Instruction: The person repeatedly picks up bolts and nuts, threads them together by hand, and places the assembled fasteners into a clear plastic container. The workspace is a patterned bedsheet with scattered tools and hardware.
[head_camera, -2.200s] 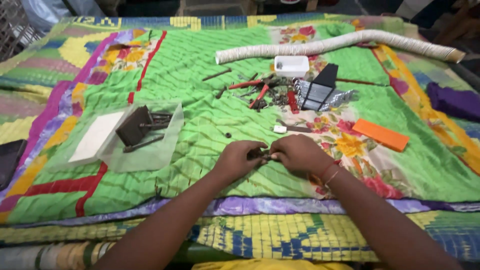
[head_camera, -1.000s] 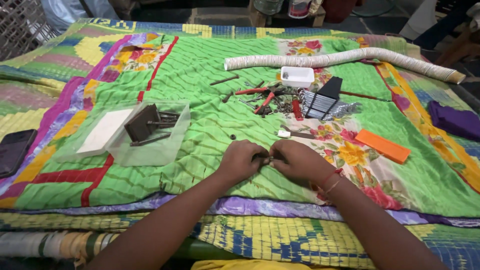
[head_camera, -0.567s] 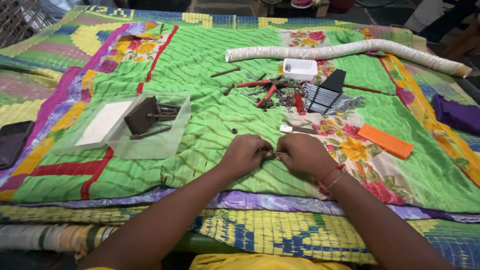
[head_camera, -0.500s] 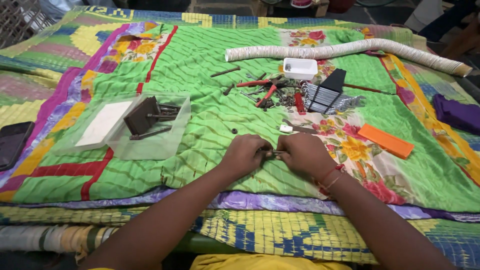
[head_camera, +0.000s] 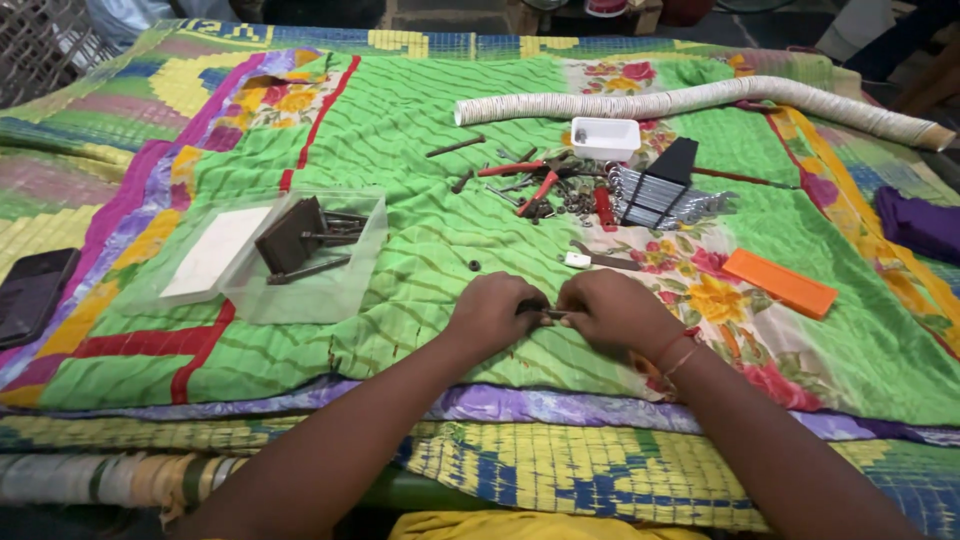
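Little has changed over the last couple of seconds: both hands sit in the same spot at lower centre of the frame, knuckles up, fingertips meeting over one small part. Only the view has drifted slightly. The work between the fingers seems to be a slow, fiddly one that goes on in place rather than a move from spot to spot.

The left hand (head_camera: 495, 312) and the right hand (head_camera: 612, 312) are each curled narrow, pinching the ends of a small dark metal piece (head_camera: 548, 313). It looks thin and rod-like, lying level between the hands just above the green quilt (head_camera: 420, 110); most of it is hidden by the fingers, so its exact kind cannot be told.

A red band circles the right wrist. Just above the hands lie a small dark bit (head_camera: 473, 266) and a white-tipped tool (head_camera: 598, 259). Further up is a heap of tools (head_camera: 560, 190) with red handles, a white tray (head_camera: 605, 138) and a black stand (head_camera: 660, 182). At left, a clear box (head_camera: 300, 255) holds dark parts. An orange block (head_camera: 780, 283) lies at right, a long pale tube (head_camera: 700, 100) across the top, a phone (head_camera: 30, 295) at far left.
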